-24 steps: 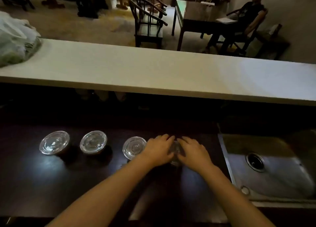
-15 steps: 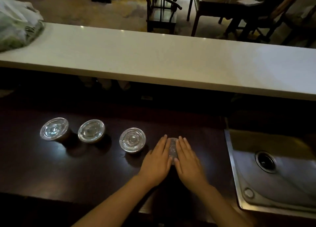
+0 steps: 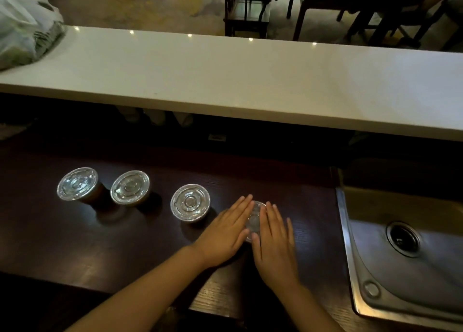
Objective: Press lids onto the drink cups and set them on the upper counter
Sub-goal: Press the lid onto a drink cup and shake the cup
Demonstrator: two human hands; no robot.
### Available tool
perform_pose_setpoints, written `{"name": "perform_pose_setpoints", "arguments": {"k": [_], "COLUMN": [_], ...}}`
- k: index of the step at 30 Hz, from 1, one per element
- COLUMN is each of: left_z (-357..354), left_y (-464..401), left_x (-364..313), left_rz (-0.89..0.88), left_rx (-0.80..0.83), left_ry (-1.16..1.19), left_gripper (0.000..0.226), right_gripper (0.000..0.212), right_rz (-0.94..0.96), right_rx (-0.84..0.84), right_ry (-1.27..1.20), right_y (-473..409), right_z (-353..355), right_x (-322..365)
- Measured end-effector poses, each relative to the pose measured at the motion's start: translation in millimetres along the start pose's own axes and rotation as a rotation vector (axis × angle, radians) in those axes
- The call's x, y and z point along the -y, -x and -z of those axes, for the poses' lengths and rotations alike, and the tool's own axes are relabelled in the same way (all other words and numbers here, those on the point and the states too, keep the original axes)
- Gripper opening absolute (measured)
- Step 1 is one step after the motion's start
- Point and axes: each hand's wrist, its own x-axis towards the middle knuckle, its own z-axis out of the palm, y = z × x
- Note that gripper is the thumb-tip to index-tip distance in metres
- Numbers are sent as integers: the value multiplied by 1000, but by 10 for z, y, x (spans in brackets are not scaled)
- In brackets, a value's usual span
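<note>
left hand + right hand flat, palms pressing clear lid onto fourth cup on dark desk | thin plastic — light, flexy, slick | press rim evenly, lift by sidewall — full cup may slosh

A steel sink sits at the right of the dark worktop. A plastic bag lies far left; wooden chairs stand beyond.

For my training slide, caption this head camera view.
Both hands, left hand and right hand, lie flat on a lid beside three lidded cups.
</note>
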Motion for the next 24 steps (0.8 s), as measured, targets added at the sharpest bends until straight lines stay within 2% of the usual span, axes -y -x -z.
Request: {"name": "perform_pose_setpoints", "arguments": {"k": [1,3,5,7,10,13,21,24], "left_z": [39,43,-39,-163,-313,-347,-357,-307], "left_y": [-13,0,77,147,175,154,135,144], "left_x": [25,11,-124,-309,-466,-450,-419,-439], "left_rz": [-30,-44,67,204,313,304,286,288], "left_rx": [20,-88,-267,-340,-260,-229,-279,-246], "left_ry": [-20,-68,-13,53,87,73,9,41], "left_gripper": [58,59,59,60,63,62,61,63], "right_gripper": [55,50,43,42,47,50,50,50], "right_rz": [-28,-83,-108,-43,128,180,180,164], "right_rx": [-31,-113,-196,-195,-44,61,70,71], "right_ry": [16,-8,-63,-80,-70,-109,-33,-28], "right_y": [51,138,170,129,0,-52,-49,-31], "right_z": [15,90,184,233,167,92,45,68], "right_x": [-2,-17,-40,-79,-229,-333,-342,-329]}}
